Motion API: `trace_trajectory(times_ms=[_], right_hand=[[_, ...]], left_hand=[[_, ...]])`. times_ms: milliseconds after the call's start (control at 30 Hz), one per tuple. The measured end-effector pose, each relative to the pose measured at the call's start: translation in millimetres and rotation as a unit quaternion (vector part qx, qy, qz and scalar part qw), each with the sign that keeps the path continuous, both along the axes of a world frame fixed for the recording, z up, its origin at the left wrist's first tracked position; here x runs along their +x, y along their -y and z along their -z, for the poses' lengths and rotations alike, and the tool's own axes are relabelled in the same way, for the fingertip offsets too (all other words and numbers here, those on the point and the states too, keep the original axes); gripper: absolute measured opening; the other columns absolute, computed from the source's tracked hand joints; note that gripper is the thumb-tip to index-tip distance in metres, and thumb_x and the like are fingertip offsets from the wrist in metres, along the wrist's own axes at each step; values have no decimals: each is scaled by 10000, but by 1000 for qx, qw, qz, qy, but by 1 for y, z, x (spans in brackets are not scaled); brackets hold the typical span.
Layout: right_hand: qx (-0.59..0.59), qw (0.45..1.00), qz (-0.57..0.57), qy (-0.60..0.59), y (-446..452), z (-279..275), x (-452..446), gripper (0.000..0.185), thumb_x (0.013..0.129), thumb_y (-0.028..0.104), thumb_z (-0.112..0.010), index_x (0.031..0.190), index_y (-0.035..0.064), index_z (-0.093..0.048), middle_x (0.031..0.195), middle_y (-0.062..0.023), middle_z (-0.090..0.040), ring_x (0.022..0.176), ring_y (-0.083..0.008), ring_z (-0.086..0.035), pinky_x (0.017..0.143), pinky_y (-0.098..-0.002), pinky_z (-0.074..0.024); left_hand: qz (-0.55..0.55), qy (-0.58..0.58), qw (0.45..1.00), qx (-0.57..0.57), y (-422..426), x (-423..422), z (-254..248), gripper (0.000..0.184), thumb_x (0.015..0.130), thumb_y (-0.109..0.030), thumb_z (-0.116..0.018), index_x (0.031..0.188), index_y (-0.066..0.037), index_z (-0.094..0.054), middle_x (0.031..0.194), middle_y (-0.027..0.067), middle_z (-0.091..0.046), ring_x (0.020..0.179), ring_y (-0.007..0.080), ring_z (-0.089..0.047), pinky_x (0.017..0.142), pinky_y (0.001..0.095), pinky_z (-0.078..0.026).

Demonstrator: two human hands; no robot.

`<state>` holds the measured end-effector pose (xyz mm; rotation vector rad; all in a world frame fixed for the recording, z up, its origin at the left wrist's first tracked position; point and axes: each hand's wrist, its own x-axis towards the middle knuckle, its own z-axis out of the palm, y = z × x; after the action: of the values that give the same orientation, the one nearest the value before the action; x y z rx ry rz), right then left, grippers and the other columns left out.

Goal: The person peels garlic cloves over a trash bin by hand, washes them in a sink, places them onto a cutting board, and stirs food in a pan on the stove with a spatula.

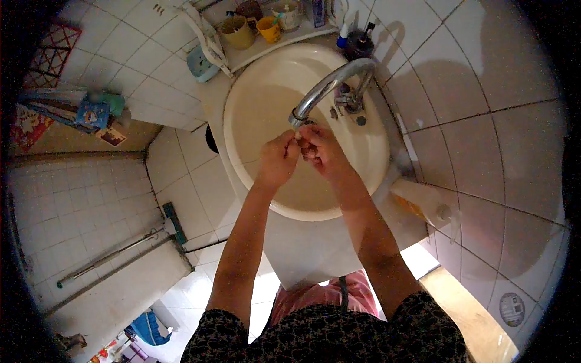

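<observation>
- Faucet (321, 91) arches over the sink (376, 145), its spout end just above our two hands.
- Our left hand (279, 158) has its fingers curled inward, knuckles up, just below that end.
- Our right hand (321, 149) is close beside it, fingers bent toward the left; the fingertips of both hands come together, and we cannot tell whether anything is pinched between them.
- Around our hands lies the cream basin, with a tap knob (347, 100) on its deck, beyond our right hand.
- Past the far rim we see a white shelf (257, 55) carrying a tan mug (237, 34) and a yellow cup (269, 30).
- Near the faucet's base, a dark holder (359, 46) stands behind the basin.
- To our right, a pump bottle (417, 199) is on the counter (308, 245), by the tiled wall (478, 151).
</observation>
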<state>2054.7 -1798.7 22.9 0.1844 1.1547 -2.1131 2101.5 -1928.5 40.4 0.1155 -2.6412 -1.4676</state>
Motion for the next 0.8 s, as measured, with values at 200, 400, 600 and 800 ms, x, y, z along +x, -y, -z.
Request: trace_trajectory(times_ms=[200,400,600,800], right_hand=[[-76,994,-4,78,1,-7,3,236,834,346,-618,721,164,-518,558,77,-440,409,-28,-332,370,-179,-211],[-115,974,-40,189,-5,5,3,258,846,357,-602,707,156,-520,540,89,-435,398,-5,-342,350,-166,-219],[-236,931,-97,262,-10,8,-1,227,856,334,-604,747,141,-552,550,88,-437,407,-2,-365,331,-160,-209],[56,997,45,-4,2,-2,2,210,853,306,-621,800,114,-552,608,46,-491,442,-37,-388,380,-188,-260]], left_hand=[[3,-29,1000,0,-1,-2,3,106,779,-123,-530,801,-24,-563,687,171,-578,601,320,-579,546,381,-464],[46,-13,993,-112,8,-4,-3,379,873,-413,-500,843,-39,-550,712,169,-562,629,349,-562,564,402,-454],[90,-52,983,-154,5,-6,-10,93,749,-123,-564,789,-39,-560,687,160,-579,600,322,-579,539,388,-464],[-15,9,997,-71,-1,-1,-7,119,823,-137,-562,890,-48,-519,715,168,-572,614,343,-571,529,412,-449]])
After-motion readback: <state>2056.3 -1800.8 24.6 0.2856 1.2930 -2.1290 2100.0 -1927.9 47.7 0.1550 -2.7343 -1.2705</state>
